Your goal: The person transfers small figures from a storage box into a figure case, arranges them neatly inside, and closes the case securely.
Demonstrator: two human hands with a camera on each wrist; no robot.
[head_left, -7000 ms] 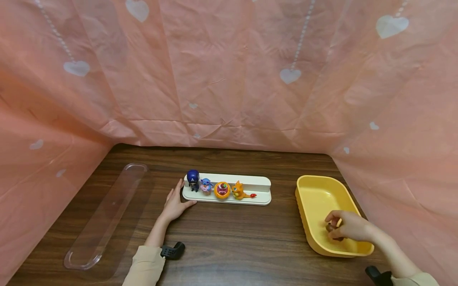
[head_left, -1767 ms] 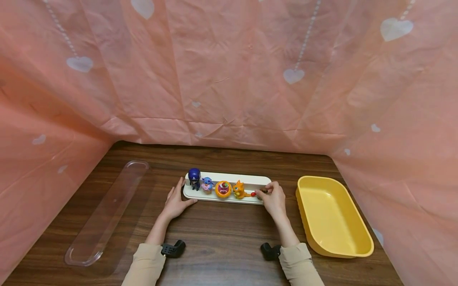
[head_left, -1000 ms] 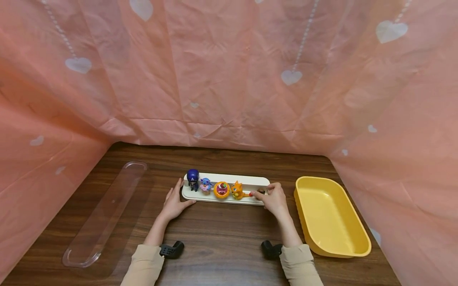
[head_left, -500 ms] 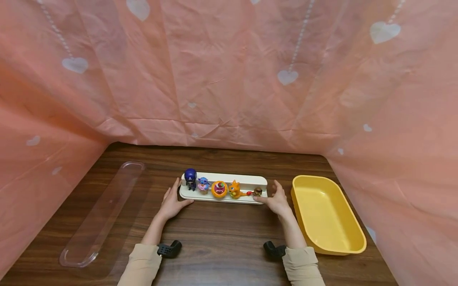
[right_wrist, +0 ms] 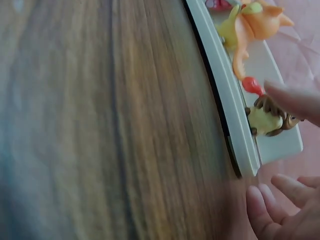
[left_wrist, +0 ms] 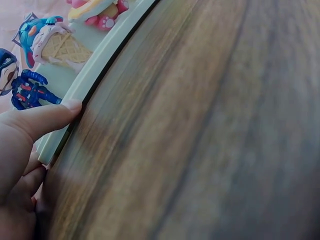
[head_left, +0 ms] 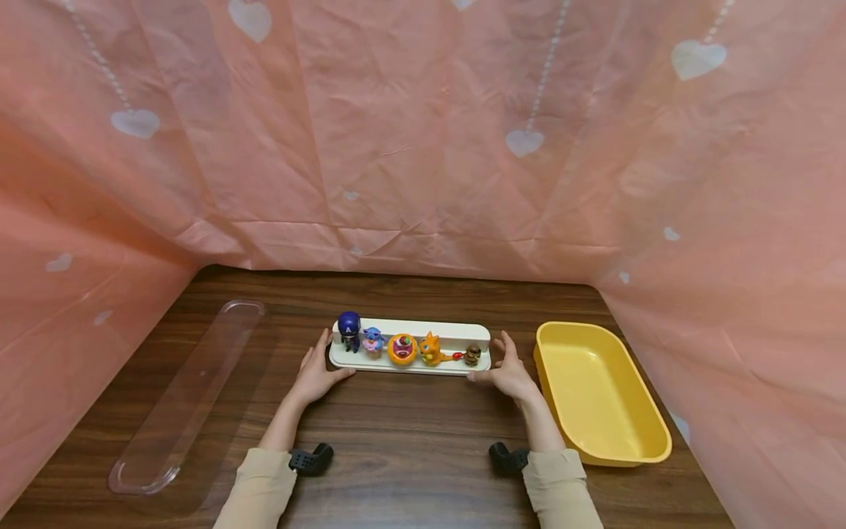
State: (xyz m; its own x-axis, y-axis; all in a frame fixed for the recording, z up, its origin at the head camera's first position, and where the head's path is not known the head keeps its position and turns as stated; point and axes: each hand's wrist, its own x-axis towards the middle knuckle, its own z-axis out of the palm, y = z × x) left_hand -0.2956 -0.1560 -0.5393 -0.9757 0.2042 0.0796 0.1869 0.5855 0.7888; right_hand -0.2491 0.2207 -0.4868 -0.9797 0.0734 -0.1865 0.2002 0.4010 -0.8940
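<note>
A white tray (head_left: pixel 410 368) lies mid-table with a row of small figures: a blue helmeted one (head_left: pixel 348 330), a blue-and-pink one (head_left: pixel 373 342), an orange round one (head_left: pixel 402 349), an orange cat (head_left: pixel 431 348) and a small brown one (head_left: pixel 472 355). My left hand (head_left: pixel 317 365) rests at the tray's left end; in the left wrist view its thumb (left_wrist: pixel 45 117) touches the tray's rim (left_wrist: pixel 95 70) below the blue figure (left_wrist: pixel 25 87). My right hand (head_left: pixel 505 365) lies with straight fingers against the right end, holding nothing. In the right wrist view the brown figure (right_wrist: pixel 267 117) stands free beside one finger (right_wrist: pixel 295 97).
A yellow basin (head_left: pixel 598 389) stands to the right of the tray with nothing visible inside. A long clear lid (head_left: pixel 192 389) lies at the left. Pink heart-print cloth (head_left: pixel 423 147) walls in the back and both sides. Bare wooden table (head_left: pixel 410 433) lies in front of the tray.
My right hand carried the small brown figure from the yellow basin to the tray's right end, let go of it and settled beside the tray's end. The left hand stayed put.
</note>
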